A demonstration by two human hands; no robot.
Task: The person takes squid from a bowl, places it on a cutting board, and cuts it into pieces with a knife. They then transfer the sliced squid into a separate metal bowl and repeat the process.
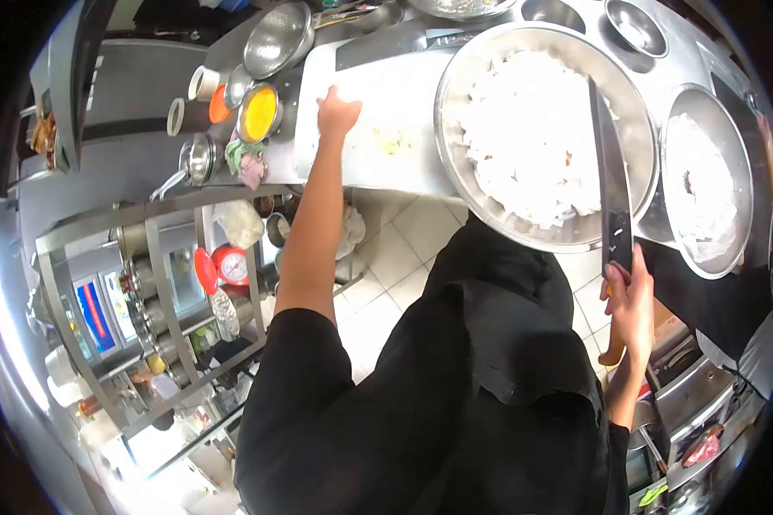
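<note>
My right hand (630,296) is wrapped around the handle of a large kitchen knife (611,172). Its long dark blade points away from me, over the right side of a wide metal bowl (449,142). White chopped pieces (528,133) fill much of that bowl; their exact kind is washed out by glare. My left hand (339,113) is at the left part of a white cutting board (378,94), holding nothing, with thumb and a finger apart. Small yellowish scraps (392,142) lie on the board between that hand and the bowl.
Left of the board stand a small bowl of yellow food (259,113), a perforated metal bowl (277,40) and a crumpled cloth (247,163). To the right, another metal bowl (741,184) holds white stuff in plastic. A metal rack (155,257) with a red scale (230,264) is lower left.
</note>
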